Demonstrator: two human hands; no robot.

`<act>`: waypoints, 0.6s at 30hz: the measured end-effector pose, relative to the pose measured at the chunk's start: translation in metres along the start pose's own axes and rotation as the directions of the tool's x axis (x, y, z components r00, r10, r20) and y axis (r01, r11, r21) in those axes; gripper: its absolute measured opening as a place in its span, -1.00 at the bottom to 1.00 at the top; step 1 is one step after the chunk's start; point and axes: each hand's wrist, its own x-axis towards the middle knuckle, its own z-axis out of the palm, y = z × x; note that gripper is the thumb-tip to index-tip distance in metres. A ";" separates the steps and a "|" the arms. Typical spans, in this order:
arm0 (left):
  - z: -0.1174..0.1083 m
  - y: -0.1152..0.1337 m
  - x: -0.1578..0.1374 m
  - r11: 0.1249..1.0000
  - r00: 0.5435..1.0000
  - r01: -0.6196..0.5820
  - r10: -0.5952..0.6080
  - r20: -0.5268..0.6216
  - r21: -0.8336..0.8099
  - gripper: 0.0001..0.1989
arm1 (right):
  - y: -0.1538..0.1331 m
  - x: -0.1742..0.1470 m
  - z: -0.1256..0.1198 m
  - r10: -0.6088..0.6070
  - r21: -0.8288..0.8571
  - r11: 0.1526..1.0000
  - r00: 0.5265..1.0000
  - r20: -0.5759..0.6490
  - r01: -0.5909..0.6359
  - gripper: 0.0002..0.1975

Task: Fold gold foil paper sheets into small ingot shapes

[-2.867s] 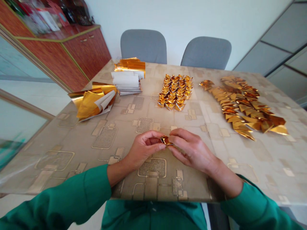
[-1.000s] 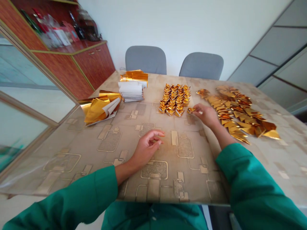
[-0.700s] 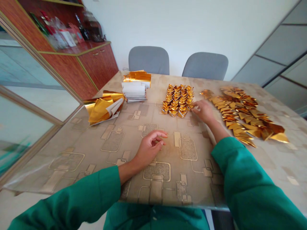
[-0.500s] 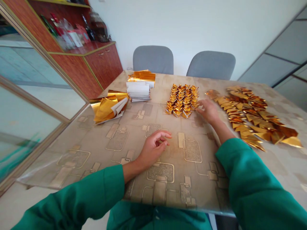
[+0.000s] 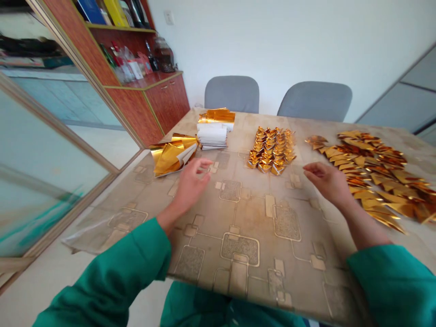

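My left hand (image 5: pixel 194 180) is above the table, its fingers apart and nothing in them. Just beyond it lies a loose pile of gold foil paper sheets (image 5: pixel 166 156), some showing white backs. Behind those is a stack of white-backed foil paper (image 5: pixel 211 136). Small folded gold paper ingots (image 5: pixel 271 150) stand in tight rows at mid-table. To the right of these rows hovers my right hand (image 5: pixel 327 181), empty, with loosely curled fingers. Beside it spreads a large group of flat folded gold foil pieces (image 5: pixel 378 168), partly behind my wrist.
A patterned cover lies on the table (image 5: pixel 238 213). Two grey chairs (image 5: pixel 231 93) stand at the far edge against the wall. On the left are a wooden cabinet (image 5: pixel 166 106) with bottles and a framed glass partition (image 5: pixel 51 168).
My right hand has drawn away from the rows of ingots, to the right and nearer me. My left hand has moved forward and left toward the foil sheets. The view has shifted slightly.
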 end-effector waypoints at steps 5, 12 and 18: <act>-0.056 -0.054 0.022 0.931 0.990 0.111 -0.073 -0.121 0.349 -0.57 | -0.040 -0.043 -0.003 -0.018 0.312 0.950 0.990 0.141 -0.027 -0.69; -0.070 -0.068 0.021 0.940 0.946 0.157 -0.056 -0.318 0.303 -0.34 | -0.082 -0.059 0.011 -0.150 0.429 0.903 0.951 0.271 0.020 -0.67; -0.070 -0.077 0.020 0.909 0.988 0.144 -0.107 -0.115 0.390 -0.83 | -0.076 -0.063 0.016 -0.171 0.426 0.904 0.934 0.313 0.023 -0.68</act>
